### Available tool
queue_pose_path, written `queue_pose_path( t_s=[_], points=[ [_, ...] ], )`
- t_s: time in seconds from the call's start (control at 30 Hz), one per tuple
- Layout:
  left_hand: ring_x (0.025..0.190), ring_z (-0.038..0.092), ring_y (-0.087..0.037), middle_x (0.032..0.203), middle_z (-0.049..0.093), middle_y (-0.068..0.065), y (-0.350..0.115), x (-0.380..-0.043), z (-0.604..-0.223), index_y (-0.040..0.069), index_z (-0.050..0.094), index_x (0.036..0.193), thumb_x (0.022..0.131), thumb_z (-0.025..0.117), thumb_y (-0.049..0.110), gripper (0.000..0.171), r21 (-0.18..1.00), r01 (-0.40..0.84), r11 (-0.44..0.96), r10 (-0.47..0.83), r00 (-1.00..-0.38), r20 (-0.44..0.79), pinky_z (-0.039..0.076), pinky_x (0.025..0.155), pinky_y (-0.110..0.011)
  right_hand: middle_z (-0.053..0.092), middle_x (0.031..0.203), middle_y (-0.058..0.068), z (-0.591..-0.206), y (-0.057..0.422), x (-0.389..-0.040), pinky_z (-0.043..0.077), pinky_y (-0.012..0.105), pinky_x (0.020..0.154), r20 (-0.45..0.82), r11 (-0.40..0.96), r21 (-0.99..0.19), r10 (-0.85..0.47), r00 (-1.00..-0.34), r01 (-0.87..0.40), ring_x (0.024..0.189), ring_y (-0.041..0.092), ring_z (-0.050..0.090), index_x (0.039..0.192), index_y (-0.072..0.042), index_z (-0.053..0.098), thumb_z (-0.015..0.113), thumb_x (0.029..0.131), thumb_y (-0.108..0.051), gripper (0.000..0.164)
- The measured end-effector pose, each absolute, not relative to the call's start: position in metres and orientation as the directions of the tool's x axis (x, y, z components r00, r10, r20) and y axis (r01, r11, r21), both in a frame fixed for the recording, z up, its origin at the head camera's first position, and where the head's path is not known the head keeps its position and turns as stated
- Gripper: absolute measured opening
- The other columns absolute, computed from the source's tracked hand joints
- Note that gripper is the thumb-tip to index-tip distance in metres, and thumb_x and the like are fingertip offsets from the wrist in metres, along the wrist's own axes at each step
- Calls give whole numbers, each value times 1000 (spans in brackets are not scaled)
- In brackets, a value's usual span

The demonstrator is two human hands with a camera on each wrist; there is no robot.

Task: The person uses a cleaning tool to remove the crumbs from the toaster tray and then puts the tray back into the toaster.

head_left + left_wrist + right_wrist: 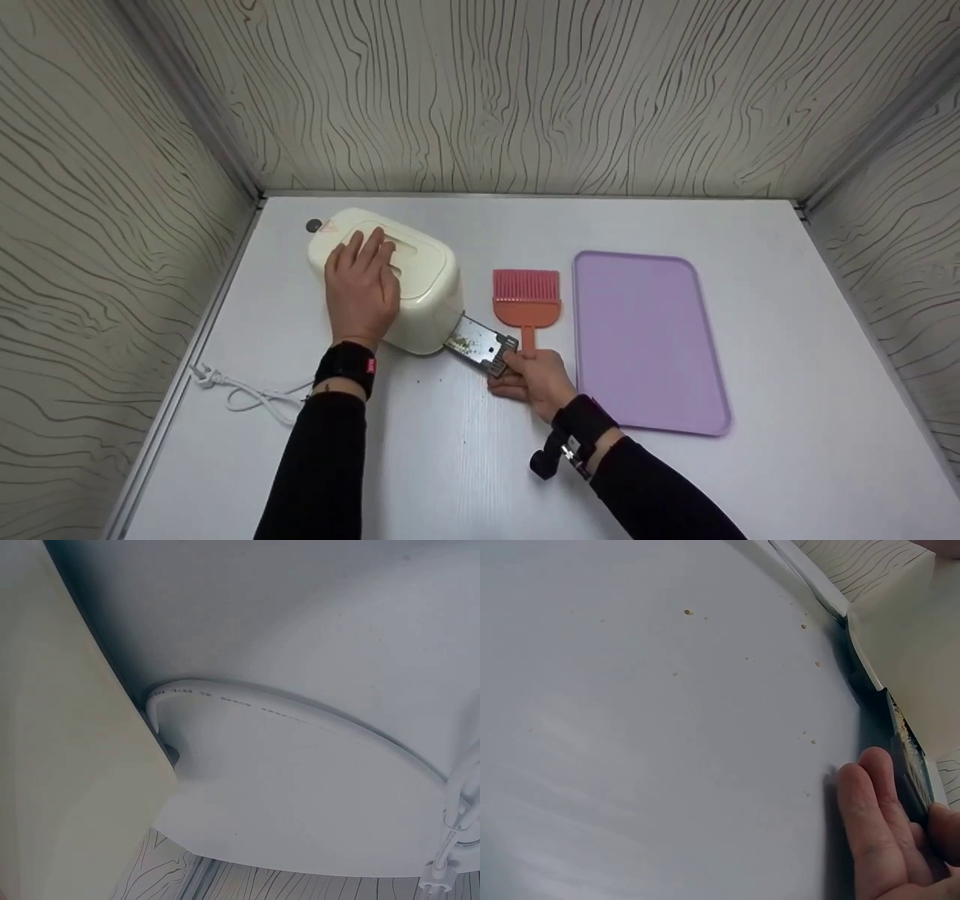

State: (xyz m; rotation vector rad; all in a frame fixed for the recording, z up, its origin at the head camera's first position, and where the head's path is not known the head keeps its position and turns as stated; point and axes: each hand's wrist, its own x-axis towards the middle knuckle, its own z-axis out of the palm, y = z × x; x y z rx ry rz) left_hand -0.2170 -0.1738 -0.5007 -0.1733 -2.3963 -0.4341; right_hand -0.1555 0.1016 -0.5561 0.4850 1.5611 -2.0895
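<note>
A cream toaster (431,319) stands angled on the left half of the white table. My left hand (360,292) rests on its top, fingers extended beside the slots. From the toaster's right end a metal crumb tray (472,339) sticks partly out, with crumbs scattered over it. My right hand (546,382) pinches the outer end of this crumb tray between thumb and fingers. The right wrist view shows the thumb on the tray's edge and the fingers of that hand (889,840) beneath. In the left wrist view only the toaster's side (67,750) appears, the left hand being out of sight.
An orange-handled brush with pink bristles (526,289) lies just beyond my right hand. Right of it is a flat purple tray (645,345). The white power cord (259,394) lies at the left. Loose crumbs (688,613) dot the tabletop. Patterned walls enclose the table.
</note>
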Motion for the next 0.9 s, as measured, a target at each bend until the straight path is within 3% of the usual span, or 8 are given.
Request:
queue_pose_path(
  t_s=[0.9],
  points=[
    [140, 47, -36, 145, 59, -9, -174, -217, -500, 7, 68, 129, 102, 32, 20, 47, 275, 246, 930, 9, -761, 649, 30, 120, -56, 73, 93, 23, -559, 118, -149, 61, 47, 88, -531, -265, -781, -193, -825, 565, 85, 32, 76, 120, 16, 54, 56, 104, -6, 27]
  ],
)
